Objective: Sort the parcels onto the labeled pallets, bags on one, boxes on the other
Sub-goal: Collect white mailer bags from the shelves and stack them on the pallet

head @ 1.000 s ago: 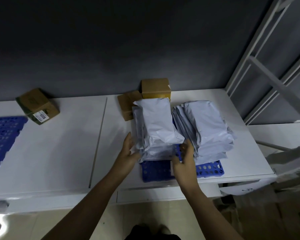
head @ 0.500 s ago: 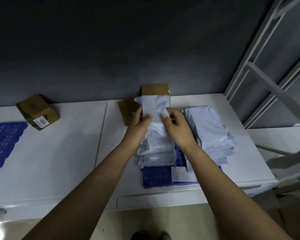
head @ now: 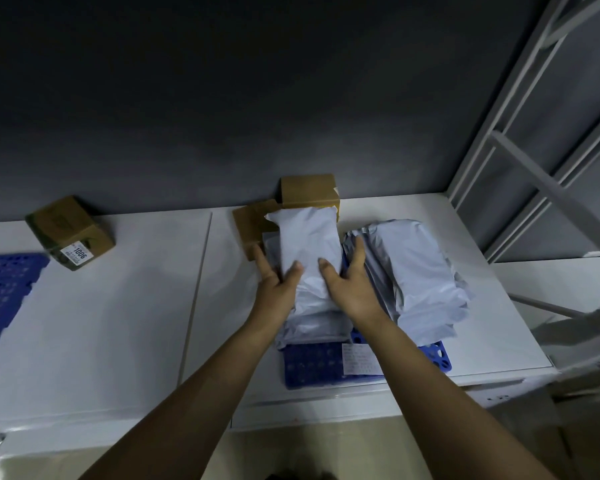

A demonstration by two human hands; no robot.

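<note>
The white bench (head: 118,323) carries a blue pallet (head: 312,370) near its front edge, with two heaps of grey mailer bags on it. The left heap (head: 307,244) is tall and looks slippery, with cardboard boxes (head: 309,190) right behind it. An uneven shove could, I reckon, send bags sliding onto those boxes or into the neighbouring heap (head: 416,271). The left hand (head: 274,285) and right hand (head: 347,282) press its sides, fingers straight and thumbs on top, clutching nothing.

The left pallet (head: 4,299) runs off the frame edge. Print on the paper label (head: 359,358) is too small to read.
</note>
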